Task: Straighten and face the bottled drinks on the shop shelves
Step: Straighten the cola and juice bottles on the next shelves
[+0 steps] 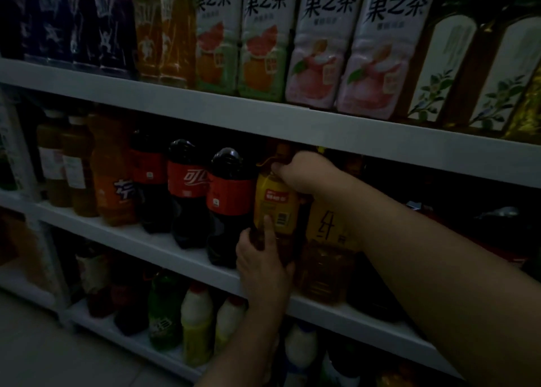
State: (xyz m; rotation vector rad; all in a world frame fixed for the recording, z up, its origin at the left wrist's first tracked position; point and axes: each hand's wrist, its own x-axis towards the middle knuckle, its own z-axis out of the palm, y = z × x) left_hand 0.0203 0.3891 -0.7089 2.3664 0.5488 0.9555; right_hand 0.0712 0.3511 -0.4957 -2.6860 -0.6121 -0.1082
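The bare left hand (260,258) reaches up from below, its fingers wrapped in a grip and the index finger pointing upward. The bare right hand (304,173) extends forward on a long straight forearm, fingers curled closed, higher than the left.

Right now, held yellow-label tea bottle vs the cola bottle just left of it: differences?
The yellow-label tea bottle holds amber liquid; the cola bottle holds near-black.
Tea label yellow, showing a barcode; cola label red.
Left hand grips the tea's base, right hand its neck; cola untouched.
Both upright on the middle shelf.
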